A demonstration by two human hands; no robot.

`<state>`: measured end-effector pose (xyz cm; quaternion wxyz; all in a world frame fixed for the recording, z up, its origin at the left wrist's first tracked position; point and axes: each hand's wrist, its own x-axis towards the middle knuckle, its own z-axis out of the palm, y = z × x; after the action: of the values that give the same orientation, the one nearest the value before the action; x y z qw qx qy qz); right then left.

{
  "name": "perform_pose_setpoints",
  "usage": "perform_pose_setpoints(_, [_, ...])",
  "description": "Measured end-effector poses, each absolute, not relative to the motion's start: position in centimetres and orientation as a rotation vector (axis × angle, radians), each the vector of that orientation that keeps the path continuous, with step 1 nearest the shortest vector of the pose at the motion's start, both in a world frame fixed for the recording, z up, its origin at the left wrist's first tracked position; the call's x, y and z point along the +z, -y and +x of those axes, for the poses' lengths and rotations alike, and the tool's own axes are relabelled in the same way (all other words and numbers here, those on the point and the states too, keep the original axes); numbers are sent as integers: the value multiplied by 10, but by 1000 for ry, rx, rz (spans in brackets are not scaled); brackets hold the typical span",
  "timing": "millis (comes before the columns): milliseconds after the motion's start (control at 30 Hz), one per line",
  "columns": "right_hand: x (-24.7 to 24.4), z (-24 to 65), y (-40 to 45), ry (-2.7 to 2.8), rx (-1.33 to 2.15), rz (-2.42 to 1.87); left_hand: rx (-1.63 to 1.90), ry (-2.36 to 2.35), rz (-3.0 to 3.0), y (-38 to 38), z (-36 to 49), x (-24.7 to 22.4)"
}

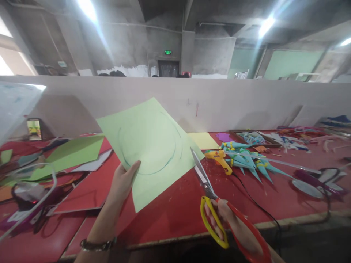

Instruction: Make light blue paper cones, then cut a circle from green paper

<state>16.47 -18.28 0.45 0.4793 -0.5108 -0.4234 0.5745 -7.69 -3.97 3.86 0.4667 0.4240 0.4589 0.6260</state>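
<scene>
My left hand (124, 180) pinches a sheet of light green paper (150, 135) near its lower left edge, thumb on the near face. Curved pencil-like lines, forming part of a large circle, are drawn on the sheet, which is held up tilted above the red table (170, 219). In my right hand (222, 212) is a pair of scissors (201, 171) with one yellow and one red handle loop. The blades point up and left, close to the sheet's right corner; whether they touch the paper I cannot tell.
To the right lie a yellow glue gun (219, 159) with a black cord and several blue paper cones (255, 160). Behind them is a tray (270, 140) of scraps. Coloured sheets (74, 153) and a propped phone (34, 129) are on the left. A white partition (131, 87) borders the table.
</scene>
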Motion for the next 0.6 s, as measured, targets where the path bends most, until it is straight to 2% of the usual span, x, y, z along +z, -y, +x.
perform_pose_setpoints(300, [2, 163, 180, 1039, 1389, -1310, 1545, -1290, 1197, 38, -89, 30])
perform_pose_setpoints(600, [1, 164, 179, 1000, 1390, -1412, 1584, -1501, 1375, 44, -92, 42])
